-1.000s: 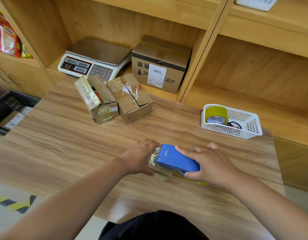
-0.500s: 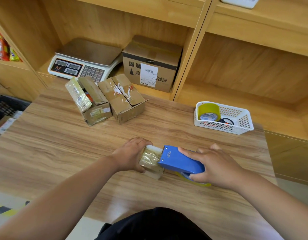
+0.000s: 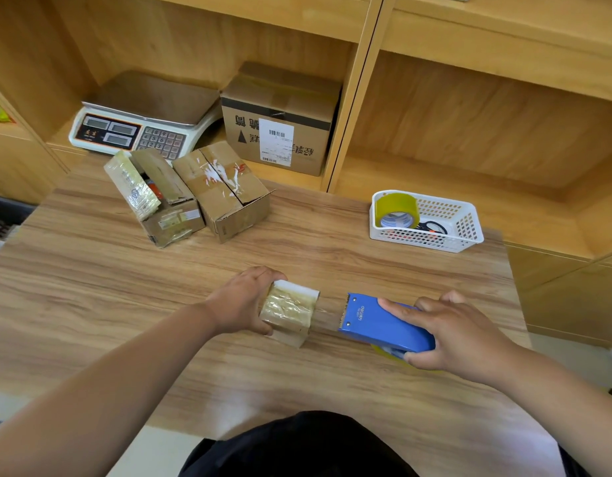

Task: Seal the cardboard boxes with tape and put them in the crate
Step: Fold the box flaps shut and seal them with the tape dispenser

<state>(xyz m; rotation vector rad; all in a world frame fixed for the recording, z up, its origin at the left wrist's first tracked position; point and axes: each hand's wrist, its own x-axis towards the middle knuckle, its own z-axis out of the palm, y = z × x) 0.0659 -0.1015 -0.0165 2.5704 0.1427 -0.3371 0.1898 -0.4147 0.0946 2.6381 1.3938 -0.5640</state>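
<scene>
Mid-seal on small box [image 3: 289, 313], just 6 o'clock of centre on the table [image 3: 91, 287].

Left hand [image 3: 242, 301] clamped on the box's 9 o'clock end, fingers curled over the far edge, thumb on the near side. Right hand [image 3: 459, 335] wrapped round the tape dispenser [image 3: 383, 321] at 3 o'clock of the box, index finger laid along its blue top, thumb tucked under the near side.

Progress, as judged:
- Top of small box glossy with tape. Clear tape strip [image 3: 328, 316] spans the gap from box to dispenser teeth, not yet cut.
- Open box [image 3: 153, 197] at 11 o'clock, flaps up, unsealed.
- Closed box [image 3: 225, 191] touching it on the 3 o'clock side, flaps shut, torn old tape on the seam, looks unsealed.
- Crate [image 3: 5, 215] barely in view off the table's 9 o'clock edge, contents unreadable. All three boxes left to go in.

Orientation:
- Small box close to square. Long axis probably 9-to-3, along the tape line, hard to tell.
- Dispenser long axis 9-to-3, tail dipping toward 4, toothed mouth pointing at 9, straight at the box.

Spare tape roll [image 3: 397, 210] in the white basket [image 3: 421, 241] at 2 o'clock.
</scene>
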